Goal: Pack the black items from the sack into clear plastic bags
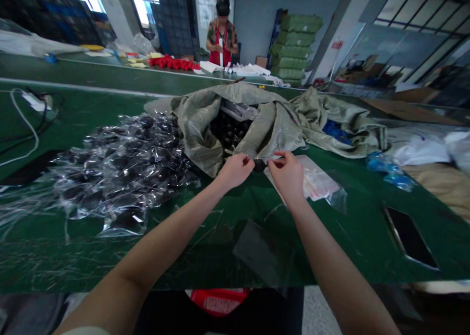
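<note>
A small round black object (pixel 259 165) sits between my two hands, in front of an open woven sack (pixel 200 124) that holds many dark round pieces (pixel 229 134). My left hand (pixel 238 169) is closed, its fingertips pinched at the object's left side. On the right side, my right hand (pixel 285 172) has thumb and forefinger pressed together at the object's edge. Whether a thin clear bag is between the fingers is too small to tell. Under and beside my right hand lies a stack of clear plastic bags (pixel 317 180). A large heap of bagged black items (pixel 125 163) lies to the left.
A phone (pixel 411 237) lies at the right on the green table (pixel 220 261). A second woven sack (pixel 341 124) is behind the bags. White cable (pixel 25 114) is at far left. Across the table a person (pixel 221 36) stands behind red and white items.
</note>
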A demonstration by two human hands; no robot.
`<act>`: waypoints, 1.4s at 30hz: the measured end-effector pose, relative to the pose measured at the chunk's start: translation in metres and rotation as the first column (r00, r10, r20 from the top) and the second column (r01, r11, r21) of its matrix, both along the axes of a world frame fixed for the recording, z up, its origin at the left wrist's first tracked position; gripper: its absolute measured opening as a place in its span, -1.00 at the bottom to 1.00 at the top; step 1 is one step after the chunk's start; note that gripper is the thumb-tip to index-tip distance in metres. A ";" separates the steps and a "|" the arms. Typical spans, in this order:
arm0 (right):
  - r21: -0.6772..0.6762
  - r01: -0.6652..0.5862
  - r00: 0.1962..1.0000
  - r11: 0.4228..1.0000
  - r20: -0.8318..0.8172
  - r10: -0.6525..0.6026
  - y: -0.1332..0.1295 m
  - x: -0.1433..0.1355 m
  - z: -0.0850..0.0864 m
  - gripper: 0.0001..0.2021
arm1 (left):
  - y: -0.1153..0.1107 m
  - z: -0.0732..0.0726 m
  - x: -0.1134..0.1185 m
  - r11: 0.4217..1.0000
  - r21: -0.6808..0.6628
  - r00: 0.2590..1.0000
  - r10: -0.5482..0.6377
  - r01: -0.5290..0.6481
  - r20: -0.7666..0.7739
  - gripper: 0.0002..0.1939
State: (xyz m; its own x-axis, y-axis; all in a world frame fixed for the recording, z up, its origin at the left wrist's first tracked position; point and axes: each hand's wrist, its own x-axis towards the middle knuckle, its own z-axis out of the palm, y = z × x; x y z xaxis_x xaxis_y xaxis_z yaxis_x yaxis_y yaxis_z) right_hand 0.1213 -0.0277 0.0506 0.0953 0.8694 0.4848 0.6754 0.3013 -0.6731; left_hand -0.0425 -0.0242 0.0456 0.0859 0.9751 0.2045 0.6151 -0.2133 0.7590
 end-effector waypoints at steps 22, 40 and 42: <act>-0.041 -0.164 0.846 0.986 0.508 0.162 -0.003 -0.005 0.061 -0.62 | -0.023 0.021 0.008 0.973 -0.013 0.967 0.227 -0.230 -0.118 -0.67; -0.126 -0.225 0.866 0.966 0.430 0.257 -0.003 -0.008 0.038 -0.69 | -0.041 0.002 0.001 0.955 -0.040 0.954 0.290 -0.294 -0.077 -0.67; -0.127 -0.241 0.863 0.962 0.425 0.273 -0.003 -0.009 0.036 -0.70 | -0.042 0.001 0.001 0.956 -0.025 0.954 0.291 -0.294 -0.078 -0.67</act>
State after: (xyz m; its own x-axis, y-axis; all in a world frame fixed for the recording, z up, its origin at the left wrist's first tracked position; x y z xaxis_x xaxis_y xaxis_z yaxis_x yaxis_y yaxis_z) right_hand 0.1127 -0.0304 0.0871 -0.3428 0.8660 0.3641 0.8089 0.4692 -0.3543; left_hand -0.0419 -0.0666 0.0462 -0.1906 0.9663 0.1732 0.7005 0.0103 0.7136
